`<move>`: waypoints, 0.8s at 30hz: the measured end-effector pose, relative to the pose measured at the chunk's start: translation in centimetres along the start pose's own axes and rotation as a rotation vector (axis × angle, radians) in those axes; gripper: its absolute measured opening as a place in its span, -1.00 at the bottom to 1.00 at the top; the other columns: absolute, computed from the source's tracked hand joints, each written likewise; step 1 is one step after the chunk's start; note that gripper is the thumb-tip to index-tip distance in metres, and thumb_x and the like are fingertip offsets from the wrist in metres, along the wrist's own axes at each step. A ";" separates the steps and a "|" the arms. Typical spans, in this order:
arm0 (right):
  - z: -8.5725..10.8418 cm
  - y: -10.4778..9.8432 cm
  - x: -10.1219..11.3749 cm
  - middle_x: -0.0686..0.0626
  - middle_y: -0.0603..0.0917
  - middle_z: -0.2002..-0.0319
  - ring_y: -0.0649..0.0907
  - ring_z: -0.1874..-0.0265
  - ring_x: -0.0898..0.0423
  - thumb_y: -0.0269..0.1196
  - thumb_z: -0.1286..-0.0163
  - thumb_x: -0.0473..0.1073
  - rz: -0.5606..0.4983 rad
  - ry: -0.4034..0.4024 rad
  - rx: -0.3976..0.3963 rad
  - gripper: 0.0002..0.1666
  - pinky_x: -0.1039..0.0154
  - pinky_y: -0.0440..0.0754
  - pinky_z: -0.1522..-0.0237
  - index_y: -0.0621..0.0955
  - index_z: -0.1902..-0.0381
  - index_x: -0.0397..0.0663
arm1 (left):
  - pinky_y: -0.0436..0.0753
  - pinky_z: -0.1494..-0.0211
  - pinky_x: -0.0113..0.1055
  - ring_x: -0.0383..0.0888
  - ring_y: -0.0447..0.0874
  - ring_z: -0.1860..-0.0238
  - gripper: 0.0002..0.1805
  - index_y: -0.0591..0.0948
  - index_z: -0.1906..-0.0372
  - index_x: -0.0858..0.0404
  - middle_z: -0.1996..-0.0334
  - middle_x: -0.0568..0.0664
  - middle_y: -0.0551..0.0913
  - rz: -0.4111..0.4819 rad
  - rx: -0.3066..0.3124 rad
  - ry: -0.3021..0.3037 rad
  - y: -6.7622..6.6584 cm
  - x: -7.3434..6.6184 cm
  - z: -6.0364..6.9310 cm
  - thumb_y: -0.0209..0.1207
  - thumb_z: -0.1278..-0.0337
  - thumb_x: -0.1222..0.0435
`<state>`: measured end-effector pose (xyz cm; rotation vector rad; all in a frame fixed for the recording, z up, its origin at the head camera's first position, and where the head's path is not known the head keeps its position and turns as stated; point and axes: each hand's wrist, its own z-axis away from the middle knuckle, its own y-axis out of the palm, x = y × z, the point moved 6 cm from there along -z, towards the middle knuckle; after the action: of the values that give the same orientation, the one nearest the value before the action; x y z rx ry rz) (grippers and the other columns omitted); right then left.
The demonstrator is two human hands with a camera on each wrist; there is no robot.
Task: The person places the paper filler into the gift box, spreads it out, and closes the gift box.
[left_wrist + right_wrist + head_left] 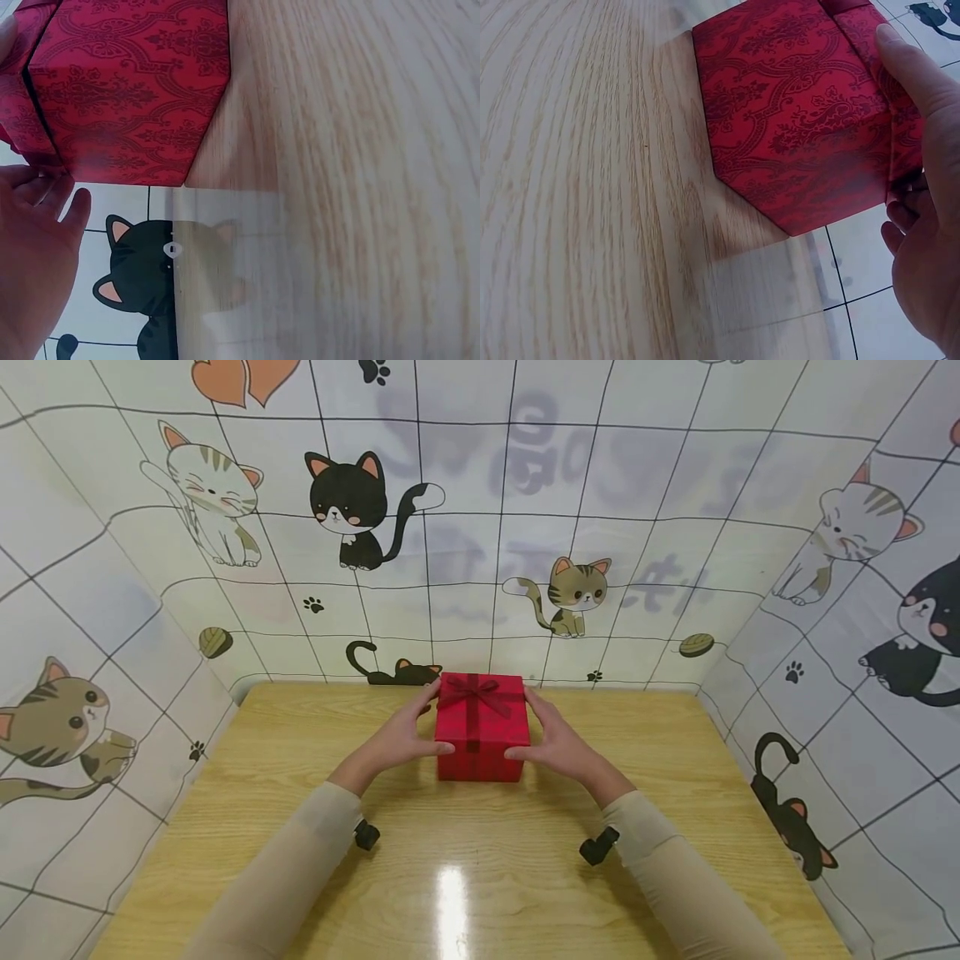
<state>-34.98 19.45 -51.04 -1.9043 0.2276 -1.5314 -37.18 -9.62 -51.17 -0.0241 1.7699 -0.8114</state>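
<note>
A red gift box (480,760) with a dark red ribbon and bow (477,691) on top stands on the table near its back edge. From the left side my left hand (401,737) grips it, thumb on the front face, the other fingers toward the back. My right hand (561,745) grips the opposite side in the same way. Through the left wrist view, a seam separates the lid (30,120) from the patterned body (135,97). The right thumb lies at the lid (859,22) in the right wrist view, with the fingers partly hidden behind it.
The light wooden table (480,835) carries a bright glare spot near the front. White cloth walls (465,543) with black grid lines and cartoon cats rise at the back and both sides. Small black devices (598,846) are strapped at both wrists.
</note>
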 end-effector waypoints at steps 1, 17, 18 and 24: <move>-0.1 0.0 0.0 0.03 -0.01 -0.81 0.00 -0.78 -0.13 0.65 -0.26 0.29 0.006 -0.001 0.001 0.52 -0.42 0.09 -0.66 -0.06 -0.87 0.24 | 0.30 -0.68 0.21 0.27 0.20 -0.70 0.35 -0.05 -0.86 -0.13 -0.78 -0.06 0.10 -0.001 0.000 0.002 0.0 0.0 0.0 0.64 -0.18 0.01; -0.2 0.9 -0.8 0.04 0.12 -0.78 0.07 -0.75 -0.14 0.68 -0.24 0.23 -0.045 -0.037 0.017 0.50 -0.45 0.08 -0.65 0.01 -0.86 0.20 | 0.29 -0.71 0.13 0.01 0.19 -0.70 0.35 0.01 -0.85 -0.07 -0.71 -0.10 0.26 0.009 0.016 0.069 1.0 1.3 -0.2 0.67 -0.12 0.08; -0.2 1.0 -0.9 0.06 0.14 -0.77 0.09 -0.74 -0.13 0.68 -0.24 0.23 -0.047 -0.040 0.017 0.49 -0.45 0.09 -0.65 0.02 -0.86 0.22 | 0.29 -0.71 0.11 0.02 0.19 -0.71 0.36 0.00 -0.85 -0.07 -0.71 -0.11 0.24 0.006 0.020 0.057 1.0 1.4 -0.2 0.68 -0.11 0.07; -0.1 1.4 -1.4 0.11 0.14 -0.77 0.12 -0.73 -0.10 0.70 -0.22 0.21 -0.025 -0.062 0.018 0.51 -0.42 0.10 -0.65 0.00 -0.86 0.27 | 0.26 -0.72 0.11 0.08 0.14 -0.73 0.44 -0.05 -0.86 -0.05 -0.75 -0.12 0.16 -0.021 0.032 0.002 1.3 2.0 0.2 0.71 -0.06 0.01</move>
<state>-35.08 19.06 -52.98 -1.9440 0.1630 -1.4837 -37.29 -9.51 -53.53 -0.0205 1.7605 -0.8556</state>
